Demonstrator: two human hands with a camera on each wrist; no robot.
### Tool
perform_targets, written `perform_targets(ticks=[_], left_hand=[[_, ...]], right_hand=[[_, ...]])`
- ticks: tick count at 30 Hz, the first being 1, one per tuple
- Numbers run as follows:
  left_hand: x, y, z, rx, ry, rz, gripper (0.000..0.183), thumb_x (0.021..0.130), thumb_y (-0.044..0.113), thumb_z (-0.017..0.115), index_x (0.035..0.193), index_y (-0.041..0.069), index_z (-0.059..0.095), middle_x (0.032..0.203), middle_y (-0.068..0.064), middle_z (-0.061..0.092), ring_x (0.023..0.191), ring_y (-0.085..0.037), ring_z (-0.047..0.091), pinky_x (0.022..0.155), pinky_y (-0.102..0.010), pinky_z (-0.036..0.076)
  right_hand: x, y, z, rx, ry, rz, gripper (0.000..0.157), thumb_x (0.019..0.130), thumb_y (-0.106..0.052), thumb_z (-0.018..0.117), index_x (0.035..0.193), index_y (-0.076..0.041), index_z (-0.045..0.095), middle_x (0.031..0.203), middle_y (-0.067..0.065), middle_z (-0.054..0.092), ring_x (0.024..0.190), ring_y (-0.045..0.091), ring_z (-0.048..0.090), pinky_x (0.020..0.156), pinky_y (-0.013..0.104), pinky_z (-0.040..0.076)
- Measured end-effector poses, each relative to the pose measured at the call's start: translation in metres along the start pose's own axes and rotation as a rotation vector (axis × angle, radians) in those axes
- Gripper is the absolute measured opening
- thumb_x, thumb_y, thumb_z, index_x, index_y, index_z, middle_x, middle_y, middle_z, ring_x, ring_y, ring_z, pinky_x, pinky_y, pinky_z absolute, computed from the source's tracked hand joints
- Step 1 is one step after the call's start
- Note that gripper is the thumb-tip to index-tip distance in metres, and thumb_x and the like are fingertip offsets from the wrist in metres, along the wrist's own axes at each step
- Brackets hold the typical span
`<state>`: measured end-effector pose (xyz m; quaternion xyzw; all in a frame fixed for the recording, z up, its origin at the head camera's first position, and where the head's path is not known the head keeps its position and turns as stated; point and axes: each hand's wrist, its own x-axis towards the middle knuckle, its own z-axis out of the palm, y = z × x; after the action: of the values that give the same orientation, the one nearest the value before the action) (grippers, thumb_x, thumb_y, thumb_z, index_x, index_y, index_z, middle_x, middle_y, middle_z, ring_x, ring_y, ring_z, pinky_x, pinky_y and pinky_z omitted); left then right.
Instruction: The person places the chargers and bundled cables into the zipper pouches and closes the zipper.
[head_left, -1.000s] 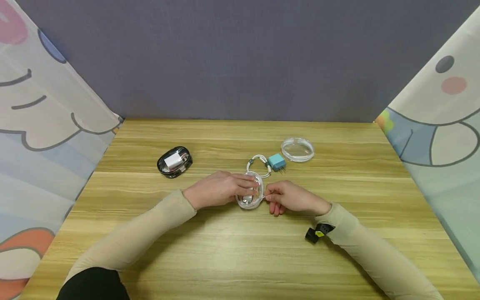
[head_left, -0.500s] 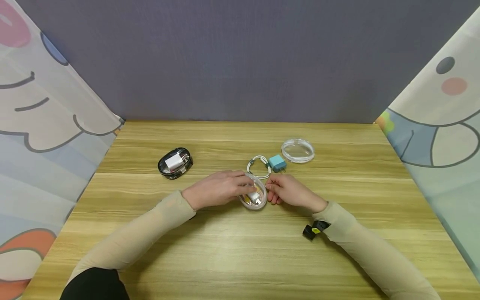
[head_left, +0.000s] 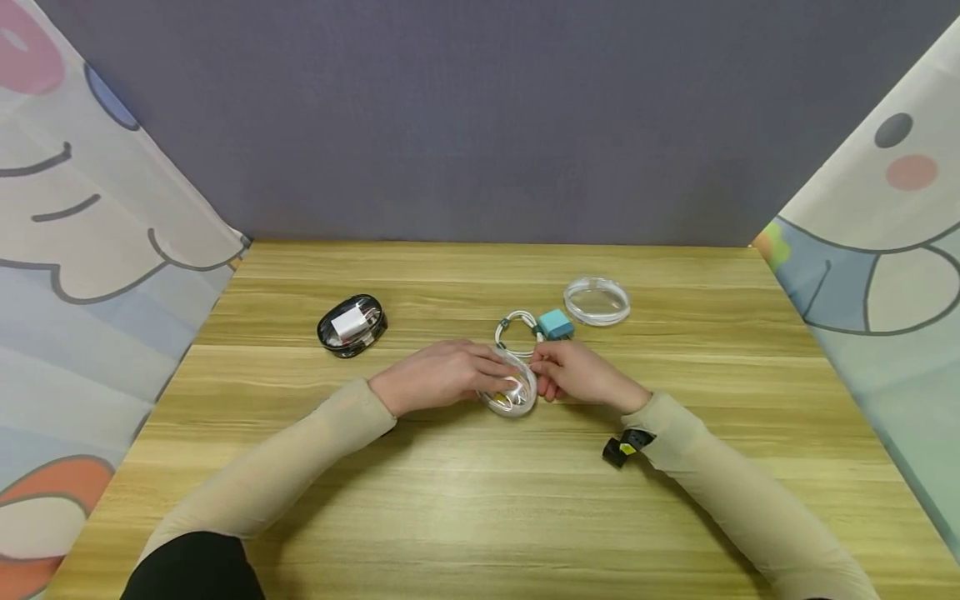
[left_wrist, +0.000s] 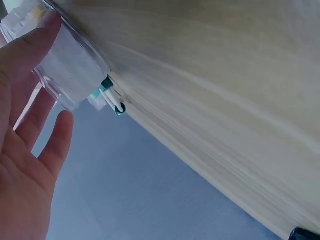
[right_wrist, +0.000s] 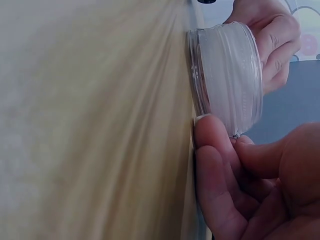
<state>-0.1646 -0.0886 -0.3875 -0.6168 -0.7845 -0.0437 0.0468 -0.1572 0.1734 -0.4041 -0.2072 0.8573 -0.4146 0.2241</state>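
Note:
A clear oval zip pouch with a white charger inside lies on the table, its near side facing the wearer. My left hand grips it from the left, thumb on one face and fingers on the other in the left wrist view. At the pouch's right side, my right hand pinches a small zipper pull at the rim with thumb and index finger; in the right wrist view the pouch wall stands just beyond the fingertips. A coiled white cable with green ties sits right behind the pouch.
A blue charger plug lies beside the coil, just behind my right hand. Further back right is another clear round pouch. On the left, a black-rimmed clear pouch holds a white charger. A grey partition rises at the table's back edge.
My right hand has moved away from the wearer along the pouch's rim, with the pull pinched. The pouch has shifted slightly right and turned under my left hand.

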Motion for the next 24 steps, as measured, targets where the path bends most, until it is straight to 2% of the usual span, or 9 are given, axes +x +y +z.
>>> perform_targets(ticks=[8, 14, 24], left_hand=[[0.000, 0.000, 0.000, -0.031, 0.015, -0.027, 0.044, 0.089, 0.018, 0.077, 0.130, 0.028, 0.068, 0.136, 0.008, 0.061, 0.129, -0.014, 0.052, 0.091, -0.035, 0.051], [0.002, 0.000, 0.000, -0.045, -0.009, -0.070, 0.047, 0.086, 0.020, 0.079, 0.130, 0.030, 0.067, 0.137, 0.009, 0.060, 0.129, -0.014, 0.052, 0.095, -0.034, 0.050], [0.003, 0.001, -0.003, -0.069, -0.004, -0.087, 0.045, 0.086, 0.019, 0.080, 0.129, 0.027, 0.069, 0.134, 0.007, 0.062, 0.127, -0.017, 0.055, 0.096, -0.038, 0.049]], right_hand=[[-0.005, 0.002, -0.002, -0.004, -0.033, -0.013, 0.018, 0.104, -0.008, 0.051, 0.090, -0.007, 0.062, 0.071, 0.002, 0.067, 0.060, 0.017, 0.065, 0.051, 0.030, 0.054], [-0.013, 0.004, -0.003, 0.007, -0.063, 0.000, 0.019, 0.104, -0.008, 0.051, 0.089, -0.005, 0.062, 0.072, 0.002, 0.069, 0.061, 0.017, 0.066, 0.054, 0.033, 0.056], [-0.034, 0.006, 0.003, 0.123, -0.133, 0.046, 0.018, 0.105, -0.010, 0.050, 0.095, -0.003, 0.063, 0.075, 0.005, 0.070, 0.065, 0.021, 0.068, 0.057, 0.035, 0.058]])
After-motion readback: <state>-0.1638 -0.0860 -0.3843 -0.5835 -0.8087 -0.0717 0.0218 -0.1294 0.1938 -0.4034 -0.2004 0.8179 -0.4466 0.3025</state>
